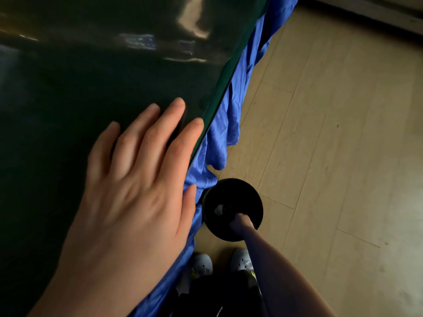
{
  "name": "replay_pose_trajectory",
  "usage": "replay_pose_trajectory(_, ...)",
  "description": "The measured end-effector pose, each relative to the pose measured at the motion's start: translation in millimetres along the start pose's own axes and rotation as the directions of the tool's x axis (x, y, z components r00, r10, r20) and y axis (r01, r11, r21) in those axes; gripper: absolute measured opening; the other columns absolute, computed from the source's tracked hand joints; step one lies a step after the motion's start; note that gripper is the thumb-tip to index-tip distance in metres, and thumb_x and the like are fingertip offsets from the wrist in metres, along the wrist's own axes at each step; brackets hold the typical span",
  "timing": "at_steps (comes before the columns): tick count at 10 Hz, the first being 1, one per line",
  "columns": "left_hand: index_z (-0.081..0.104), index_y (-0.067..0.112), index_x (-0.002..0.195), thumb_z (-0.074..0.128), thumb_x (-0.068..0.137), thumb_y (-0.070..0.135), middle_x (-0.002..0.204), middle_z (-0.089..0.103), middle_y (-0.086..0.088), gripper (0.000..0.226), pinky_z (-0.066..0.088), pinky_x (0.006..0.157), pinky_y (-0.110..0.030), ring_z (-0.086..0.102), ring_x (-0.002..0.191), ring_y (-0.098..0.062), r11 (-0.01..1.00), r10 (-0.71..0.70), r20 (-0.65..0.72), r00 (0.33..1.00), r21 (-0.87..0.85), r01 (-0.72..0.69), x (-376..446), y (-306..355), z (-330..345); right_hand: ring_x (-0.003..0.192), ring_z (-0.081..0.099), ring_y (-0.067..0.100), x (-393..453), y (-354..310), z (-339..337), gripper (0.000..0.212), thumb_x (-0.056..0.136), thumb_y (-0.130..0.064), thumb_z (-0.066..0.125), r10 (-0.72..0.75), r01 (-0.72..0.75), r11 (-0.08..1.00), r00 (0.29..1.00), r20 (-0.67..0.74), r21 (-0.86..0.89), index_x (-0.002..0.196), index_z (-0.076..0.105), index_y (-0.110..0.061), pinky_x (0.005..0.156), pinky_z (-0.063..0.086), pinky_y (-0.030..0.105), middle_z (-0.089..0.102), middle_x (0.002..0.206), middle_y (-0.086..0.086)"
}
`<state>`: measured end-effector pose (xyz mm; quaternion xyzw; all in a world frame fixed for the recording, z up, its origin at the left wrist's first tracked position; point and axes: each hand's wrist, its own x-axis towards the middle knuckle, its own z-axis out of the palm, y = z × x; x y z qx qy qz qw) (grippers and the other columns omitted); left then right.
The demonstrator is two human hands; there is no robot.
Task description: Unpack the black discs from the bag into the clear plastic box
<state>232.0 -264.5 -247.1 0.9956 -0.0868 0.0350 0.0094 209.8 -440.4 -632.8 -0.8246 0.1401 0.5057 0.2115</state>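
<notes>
My left hand lies flat, fingers spread, on the dark glossy tabletop near its edge, holding nothing. My right arm reaches down beside the table toward the floor. My right hand grips a black disc low down, just above the floor, next to the hanging blue cloth. The disc hides most of that hand. The disc has a pale spot near its centre. Neither a bag nor a clear plastic box is in view.
The blue cloth hangs from the table edge down to the light wooden floor. My two feet in pale perforated shoes stand below the disc. A dark baseboard runs along the far wall.
</notes>
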Motion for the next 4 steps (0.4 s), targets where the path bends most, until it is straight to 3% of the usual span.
replay_pose_trajectory(2, 0.028, 0.015, 0.148, 0.044, 0.09, 0.026, 0.159, 0.022, -0.008, 0.062, 0.022, 0.113, -0.056, 0.024, 0.144, -0.03, 1.0, -0.026, 0.098, 0.995, 0.018, 0.024, -4, 5, -13, 0.121, 0.052, 0.035, -64, -13, -20, 0.04, 0.088, -0.015, 0.052, -0.05, 0.05, 0.999, 0.998, -0.034, 0.002, 0.125, 0.06, -0.001, 0.095, 0.043, 0.033, 0.059, 0.129, 0.022)
replay_pose_trajectory(4, 0.025, 0.014, 0.148, 0.049, 0.085, 0.028, 0.158, 0.022, -0.01, 0.069, 0.021, 0.112, -0.056, 0.024, 0.143, -0.031, 0.999, -0.027, 0.148, 0.989, 0.034, 0.022, -3, 7, -31, 0.12, 0.052, 0.032, -153, -33, -50, 0.035, 0.083, -0.008, 0.055, -0.133, 0.148, 0.985, 0.979, -0.157, 0.089, 0.115, 0.068, -0.005, 0.093, 0.042, 0.029, 0.062, 0.125, 0.018)
